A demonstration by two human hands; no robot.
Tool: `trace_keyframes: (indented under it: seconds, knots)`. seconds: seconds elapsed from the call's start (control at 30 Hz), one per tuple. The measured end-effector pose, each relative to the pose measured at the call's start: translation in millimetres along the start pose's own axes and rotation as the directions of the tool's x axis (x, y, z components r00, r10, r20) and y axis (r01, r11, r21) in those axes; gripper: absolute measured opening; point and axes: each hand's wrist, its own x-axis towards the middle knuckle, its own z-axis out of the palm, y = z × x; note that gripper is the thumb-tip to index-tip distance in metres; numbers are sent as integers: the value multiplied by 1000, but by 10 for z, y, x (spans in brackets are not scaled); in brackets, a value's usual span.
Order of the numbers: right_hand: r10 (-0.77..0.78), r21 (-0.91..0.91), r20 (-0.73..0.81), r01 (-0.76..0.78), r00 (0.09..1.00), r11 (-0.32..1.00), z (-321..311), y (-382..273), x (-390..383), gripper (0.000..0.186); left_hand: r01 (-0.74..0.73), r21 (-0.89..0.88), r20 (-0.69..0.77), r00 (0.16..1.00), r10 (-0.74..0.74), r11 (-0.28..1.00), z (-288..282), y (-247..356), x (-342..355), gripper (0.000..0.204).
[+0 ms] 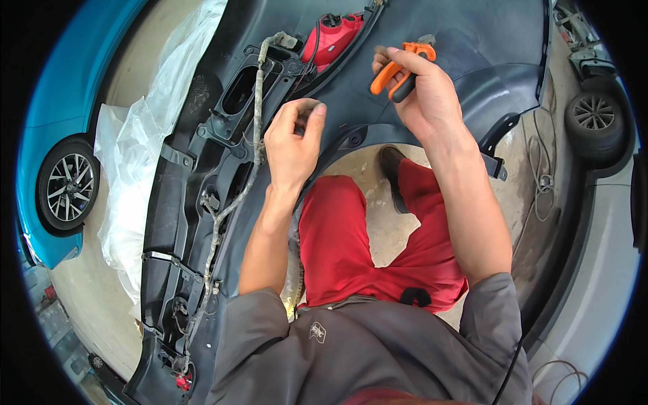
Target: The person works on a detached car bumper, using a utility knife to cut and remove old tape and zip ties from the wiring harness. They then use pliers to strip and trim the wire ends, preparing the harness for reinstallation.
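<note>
My right hand [426,98] is closed round a pliers-like hand tool [387,77] with orange and black handles, held up over the dark bumper cover [482,50]. The tool's working end is too small to make out. My left hand [295,144] is raised, its fingers curled in toward the thumb; what it holds, if anything, is hidden. Just left of it a taped wiring harness [258,101] runs along the inside of the bumper cover, past black brackets and plastic mounts. A red lamp [332,42] sits at the far side, between my two hands.
Clear plastic sheeting [138,148] lies along the bumper's left side. Beyond it stands a blue car [61,101]. At right are a loose cable [540,179] on the floor, a wheel [594,118] and a pale car body [607,229]. My red-trousered legs [334,236] are below the bumper's curved edge.
</note>
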Motion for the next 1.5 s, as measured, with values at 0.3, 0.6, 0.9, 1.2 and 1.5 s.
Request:
trace_keyframes:
  seconds: [0.3,0.6,0.9,1.2,1.5]
  knots:
    - [52,-532,212,71,976,844,-7,-73,-93,40,415,-371,-87,875,-476,831,258,-175,283,61]
    - [-137,-891,334,360,933,277,-110,136,-126,43,338,-723,-89,819,-566,602,501,-181,630,24]
    - [-296,-888,435,459,850,14,-156,151,-75,49,-76,-312,-212,977,9,947,513,143,732,21]
    - [-363,-885,446,465,818,-39,-154,148,-67,48,34,-503,-23,998,-52,864,434,160,851,19]
    - [-389,-864,497,485,775,-138,-118,162,-106,52,-15,-470,-14,1000,10,883,397,200,836,17]
